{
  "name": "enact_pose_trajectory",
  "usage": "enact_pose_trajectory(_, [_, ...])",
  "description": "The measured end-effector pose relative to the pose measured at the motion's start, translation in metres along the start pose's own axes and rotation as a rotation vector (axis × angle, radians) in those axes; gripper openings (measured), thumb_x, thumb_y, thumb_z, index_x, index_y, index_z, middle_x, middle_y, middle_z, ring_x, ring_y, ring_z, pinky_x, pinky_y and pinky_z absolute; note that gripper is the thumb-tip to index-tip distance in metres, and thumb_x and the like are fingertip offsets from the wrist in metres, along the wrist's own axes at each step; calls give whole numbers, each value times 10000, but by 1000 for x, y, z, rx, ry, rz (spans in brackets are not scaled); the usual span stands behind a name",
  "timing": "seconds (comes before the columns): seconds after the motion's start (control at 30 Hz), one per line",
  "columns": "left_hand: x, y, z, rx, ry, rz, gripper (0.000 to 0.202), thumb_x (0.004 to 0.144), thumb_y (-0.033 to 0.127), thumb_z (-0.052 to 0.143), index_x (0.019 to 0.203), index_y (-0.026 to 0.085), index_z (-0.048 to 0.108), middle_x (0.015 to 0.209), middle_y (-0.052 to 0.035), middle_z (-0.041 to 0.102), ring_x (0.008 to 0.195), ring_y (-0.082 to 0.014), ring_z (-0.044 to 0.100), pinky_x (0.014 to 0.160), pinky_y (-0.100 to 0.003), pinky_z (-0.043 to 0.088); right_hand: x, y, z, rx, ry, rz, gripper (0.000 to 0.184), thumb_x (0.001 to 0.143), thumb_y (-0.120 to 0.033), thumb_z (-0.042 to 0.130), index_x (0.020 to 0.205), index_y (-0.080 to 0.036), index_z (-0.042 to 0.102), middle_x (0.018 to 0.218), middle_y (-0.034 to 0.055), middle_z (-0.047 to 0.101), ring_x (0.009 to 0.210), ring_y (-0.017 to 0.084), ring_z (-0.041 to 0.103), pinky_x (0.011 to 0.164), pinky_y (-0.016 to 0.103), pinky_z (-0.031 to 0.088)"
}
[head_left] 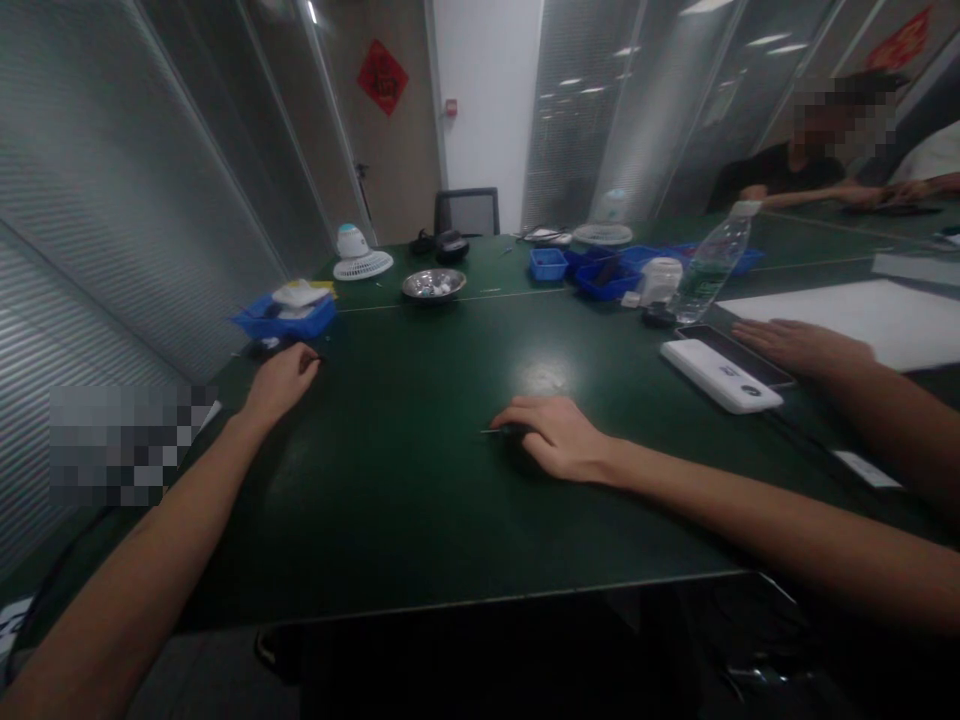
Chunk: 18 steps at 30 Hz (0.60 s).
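My left hand [281,382] reaches out to the left part of the green table [390,500], just in front of a blue tray [285,318]. Its fingers are curled together around a small dark item I cannot make out. My right hand [559,438] lies near the table's middle, fingers closed over a thin dark tool [496,432] whose metal tip points left along the surface.
Another person's hand [799,345] rests flat beside a dark phone [739,352] and a white power bank [720,375]. Further back stand a water bottle [709,265], a metal bowl [433,285], a small white fan [360,255], several blue bins [547,264] and white paper [847,315]. A person sits at the far right.
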<state>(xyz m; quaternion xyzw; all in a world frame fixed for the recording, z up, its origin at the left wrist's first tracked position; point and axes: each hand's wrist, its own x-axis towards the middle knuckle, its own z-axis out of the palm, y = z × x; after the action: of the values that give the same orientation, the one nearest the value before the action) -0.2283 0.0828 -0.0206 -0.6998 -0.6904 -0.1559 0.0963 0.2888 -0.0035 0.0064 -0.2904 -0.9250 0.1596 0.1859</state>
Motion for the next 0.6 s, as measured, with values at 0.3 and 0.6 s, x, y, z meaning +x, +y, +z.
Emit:
enact_pose_trajectory(0.3, [-1, 3, -2, 13, -7, -13, 387, 968, 415, 504, 1230, 155, 620, 1127, -147, 728, 1046, -311, 688, 882, -387, 523, 0, -3, 0, -37, 7, 27, 418, 835, -184, 531, 1220, -149, 687, 1056, 67, 668, 757, 162, 556, 669, 276, 400])
enact_pose_trajectory(0.6, [-2, 4, -2, 28, 17, 22, 422, 973, 428, 496, 1270, 147, 598, 1123, -154, 720, 1021, -311, 690, 869, -391, 525, 0, -4, 0, -44, 13, 23, 428, 836, -177, 537, 1240, -158, 678, 1049, 59, 666, 746, 156, 551, 653, 273, 386])
